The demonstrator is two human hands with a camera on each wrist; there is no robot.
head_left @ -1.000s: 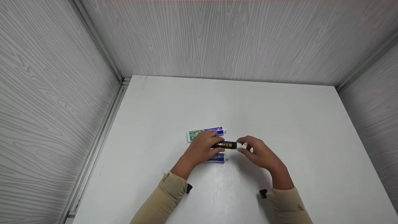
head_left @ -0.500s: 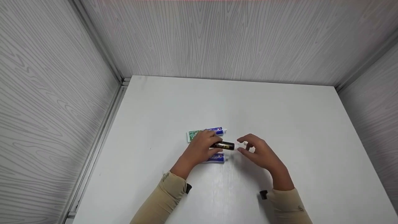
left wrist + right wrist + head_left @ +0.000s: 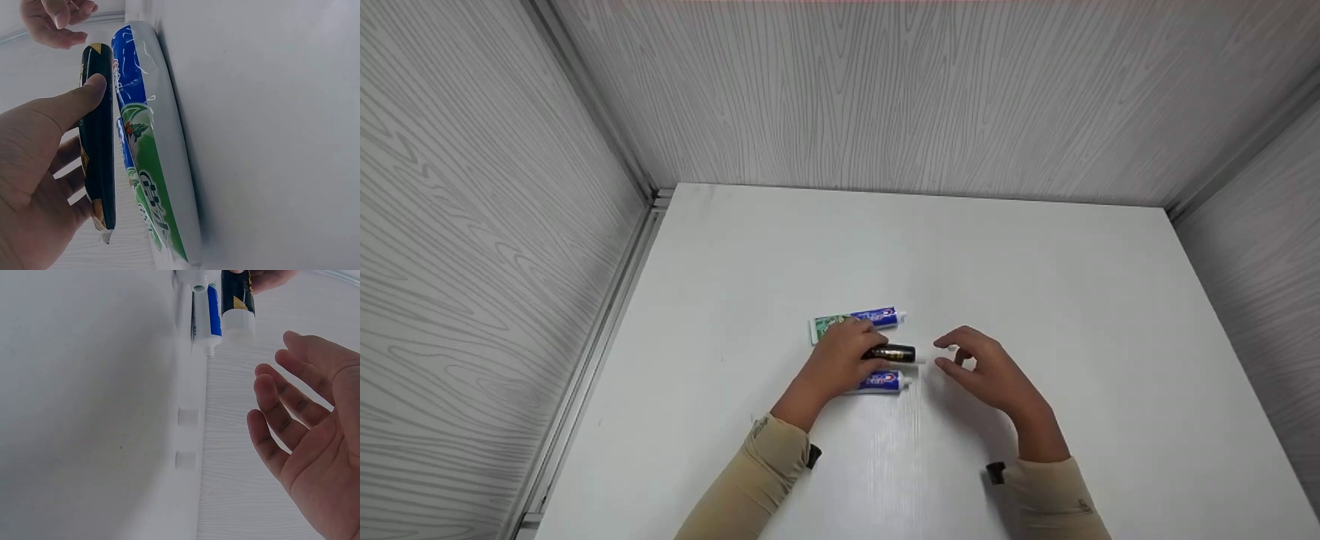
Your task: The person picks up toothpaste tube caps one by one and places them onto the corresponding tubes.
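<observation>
My left hand (image 3: 844, 354) grips a black tube (image 3: 896, 353) with gold print and a white end, pinched between thumb and fingers. In the left wrist view the black tube (image 3: 98, 135) lies along the fingers, beside a blue, green and white toothpaste tube (image 3: 140, 112). The head view has one toothpaste tube (image 3: 877, 317) beyond the left hand and another toothpaste tube (image 3: 883, 381) on its near side, partly hidden by it. My right hand (image 3: 986, 367) is held just right of the black tube's white end (image 3: 239, 323), fingers loosely bent and holding nothing.
Two small white cap-like pieces (image 3: 187, 417) sit on the white table (image 3: 1035, 270) in the right wrist view. Grey wood-grain panels (image 3: 840, 97) rise at the back and on both sides.
The black tube has moved left and slightly nearer in the left hand, away from the right hand. The right fingers, earlier at its white end, now hold nothing.
</observation>
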